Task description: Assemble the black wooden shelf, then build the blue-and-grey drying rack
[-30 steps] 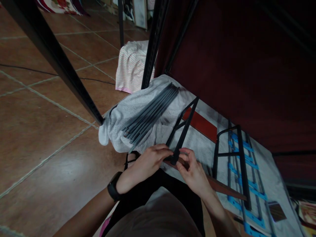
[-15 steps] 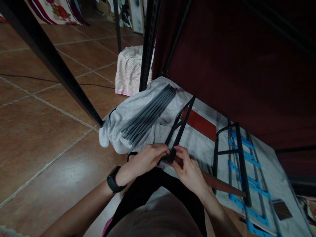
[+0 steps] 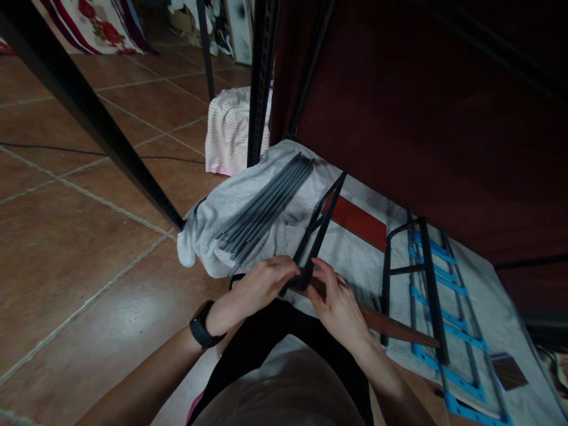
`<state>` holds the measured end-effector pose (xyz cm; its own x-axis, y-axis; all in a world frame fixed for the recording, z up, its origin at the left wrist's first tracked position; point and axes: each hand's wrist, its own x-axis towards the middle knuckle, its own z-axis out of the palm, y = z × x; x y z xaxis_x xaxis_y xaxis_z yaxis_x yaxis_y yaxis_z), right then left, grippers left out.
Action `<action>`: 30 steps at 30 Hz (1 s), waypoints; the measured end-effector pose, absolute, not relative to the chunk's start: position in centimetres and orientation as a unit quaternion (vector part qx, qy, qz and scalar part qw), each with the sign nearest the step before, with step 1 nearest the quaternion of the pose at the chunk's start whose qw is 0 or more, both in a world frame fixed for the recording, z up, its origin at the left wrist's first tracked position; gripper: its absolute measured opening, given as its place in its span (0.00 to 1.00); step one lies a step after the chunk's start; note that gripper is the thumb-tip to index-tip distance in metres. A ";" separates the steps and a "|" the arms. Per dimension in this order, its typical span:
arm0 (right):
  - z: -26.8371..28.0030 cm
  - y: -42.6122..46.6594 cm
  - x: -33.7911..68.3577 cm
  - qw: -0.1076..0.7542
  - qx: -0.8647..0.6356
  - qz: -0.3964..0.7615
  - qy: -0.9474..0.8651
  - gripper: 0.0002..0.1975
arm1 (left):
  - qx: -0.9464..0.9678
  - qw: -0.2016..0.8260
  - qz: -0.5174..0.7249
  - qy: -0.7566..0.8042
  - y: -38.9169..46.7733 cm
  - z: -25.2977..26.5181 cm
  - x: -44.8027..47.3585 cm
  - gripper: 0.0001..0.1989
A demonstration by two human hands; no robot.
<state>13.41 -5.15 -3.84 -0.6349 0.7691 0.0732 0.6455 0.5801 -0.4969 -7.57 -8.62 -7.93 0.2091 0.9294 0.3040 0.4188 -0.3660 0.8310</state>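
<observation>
A pale grey cloth (image 3: pixel 239 192) spreads over the middle and right of the frame, and on it, from the centre to the lower right, I see a half-built piece: two matte black metal frames and a long brown board (image 3: pixel 394 324). The central frame (image 3: pixel 325 228) stands nearly edge-on, its slim bars linked by a short crosspiece. The second frame (image 3: pixel 432 290), right of centre, shows a rounded corner and one crossbar; the board's right end meets the foot of its thicker bar, while the left end runs behind the fingers toward the central frame's near corner.

Beyond the second frame, at the right, lie dark tubes crossed by bright blue strips (image 3: pixel 465 338). A bundle of grey rods (image 3: pixel 266 210) slants across the centre left, and a flat red-orange panel (image 3: pixel 359 223) rests between the two frames.

Low in the centre, the left hand (image 3: pixel 268 281) grasps the central frame's near corner, fingers close together, thumb hidden. The right hand (image 3: pixel 337 305) is half curled, thumb and forefinger apart at the same corner; how firmly it grips, I can't tell. A black watch (image 3: pixel 202 325) with a dark screen circles the left wrist.
</observation>
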 end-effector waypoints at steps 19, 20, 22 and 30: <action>-4.3 -4.9 14.1 0.156 -0.442 0.301 -0.830 0.04 | 0.620 0.444 0.442 0.472 -7.9 -7.4 -7.2 0.07; -4.2 -4.9 14.1 0.155 -0.443 0.303 -0.830 0.04 | 0.625 0.437 0.439 0.476 -7.9 -7.2 -7.2 0.07; -4.1 -4.9 14.0 0.148 -0.442 0.307 -0.830 0.04 | 0.626 0.435 0.435 0.479 -8.0 -6.8 -7.1 0.07; -3.6 -4.6 14.3 0.127 -0.435 0.320 -0.832 0.06 | 0.503 0.570 0.463 0.455 -7.7 -8.0 -6.6 0.06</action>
<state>14.34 -4.63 -3.65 -0.5889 0.8054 -0.0668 0.6428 0.4167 -0.6428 -6.61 -7.67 -7.97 0.1569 0.9862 -0.0532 -0.0702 0.0649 0.9954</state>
